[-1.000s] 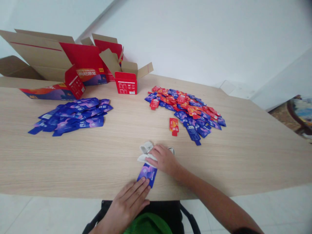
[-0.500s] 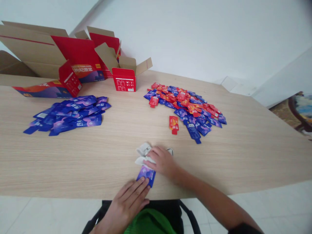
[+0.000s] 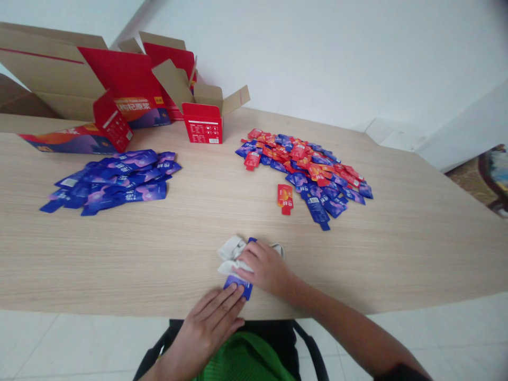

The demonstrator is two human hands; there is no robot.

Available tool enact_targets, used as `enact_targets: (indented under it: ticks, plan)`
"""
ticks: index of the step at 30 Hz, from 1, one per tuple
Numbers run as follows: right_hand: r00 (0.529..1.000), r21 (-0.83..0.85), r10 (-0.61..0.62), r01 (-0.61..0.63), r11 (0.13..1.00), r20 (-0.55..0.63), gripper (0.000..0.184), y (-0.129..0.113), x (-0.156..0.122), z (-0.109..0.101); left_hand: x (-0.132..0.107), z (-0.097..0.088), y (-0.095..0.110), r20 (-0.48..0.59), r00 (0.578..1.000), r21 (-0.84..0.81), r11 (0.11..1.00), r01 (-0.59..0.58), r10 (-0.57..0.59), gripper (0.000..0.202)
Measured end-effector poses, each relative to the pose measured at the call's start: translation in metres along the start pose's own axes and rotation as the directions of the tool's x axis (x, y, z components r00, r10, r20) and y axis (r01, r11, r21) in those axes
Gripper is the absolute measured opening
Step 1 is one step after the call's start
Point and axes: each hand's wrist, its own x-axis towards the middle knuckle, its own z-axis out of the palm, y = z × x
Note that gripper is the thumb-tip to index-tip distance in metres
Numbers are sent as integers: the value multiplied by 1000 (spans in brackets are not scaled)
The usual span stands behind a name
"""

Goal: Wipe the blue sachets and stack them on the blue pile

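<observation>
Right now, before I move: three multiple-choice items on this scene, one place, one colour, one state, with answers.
1. The blue sachet at the near table edge lies:
A) inside a carton
B) under the left hand and right hand
C) on the floor

2. The pile at the left of the table is:
A) all red
B) red and blue mixed
C) all blue

3. The small red carton is:
A) open, flaps up
B) taped shut
C) crushed flat

Answers:
1 B, it runs beneath both hands.
2 C, only blue sachets show.
3 A, its flaps stand raised.
</observation>
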Motion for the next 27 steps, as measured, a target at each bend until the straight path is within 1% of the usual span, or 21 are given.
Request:
enact_targets:
  ticks: [1,3,4,5,7,8,9,11,12,13,15,17,19,20,21,22,23,25,27]
  plan:
    - [998,-31,57,-57,998,-24,21,15,7,-2,-1,1,0,6,1000,12,1000,-6,6,38]
    - [989,-75,131,-135,988,-64,18,39,23,-14,-3,3,-1,6,1000,19,1000,0,0,38]
    - [985,-81,151,-158,984,-84,16,45,28,-22,-3,3,-1,8,1000,23,1000,1,-1,38]
    - [981,-71,164,-172,983,-108,15,45,31,-30,-3,3,-1,9,1000,25,1000,1,-1,38]
    - [978,-15,153,-157,987,-141,16,28,28,-40,-1,1,-1,12,1000,26,1000,-9,8,37]
    - [981,23,130,-128,992,-145,17,14,22,-41,1,-1,0,7,1000,20,1000,-11,11,35]
    - [991,50,67,-62,997,-114,18,-1,15,-39,3,-3,0,4,1000,7,1000,-10,10,33]
    - [998,70,-61,61,996,-9,19,-24,1,-28,9,-9,0,-10,1000,-29,1000,11,-11,26]
    - [995,75,-99,97,993,23,20,-29,-3,-21,12,-12,0,-5,1000,-37,999,12,-12,25]
    - [994,72,-108,106,992,34,21,-28,-5,-13,14,-15,0,6,1000,-36,999,4,-4,25]
    - [999,35,-50,50,998,8,21,-10,-1,-3,18,-19,0,23,999,-9,1000,-28,28,27]
    - [998,-36,55,-56,998,-32,19,20,12,-4,20,-21,-1,35,998,17,998,-54,54,30]
    - [990,-88,129,-134,987,-66,16,45,27,-15,20,-21,-2,38,998,28,998,-54,52,30]
    - [985,-94,148,-156,983,-85,15,51,32,-22,19,-21,-2,39,998,31,998,-51,50,30]
    - [981,-81,160,-169,982,-109,14,52,34,-29,19,-20,-1,39,998,32,998,-51,50,30]
    - [977,-53,163,-171,984,-137,15,47,34,-35,18,-20,-1,36,998,28,998,-47,46,30]
    - [974,-16,160,-165,986,-160,16,37,31,-39,18,-19,0,34,999,21,999,-43,42,30]
    - [981,60,111,-103,993,-160,18,8,18,-40,19,-18,1,18,1000,-11,1000,-21,21,30]
    - [999,82,3,0,997,-42,19,-20,3,-32,19,-17,3,-7,999,-66,997,33,-34,26]
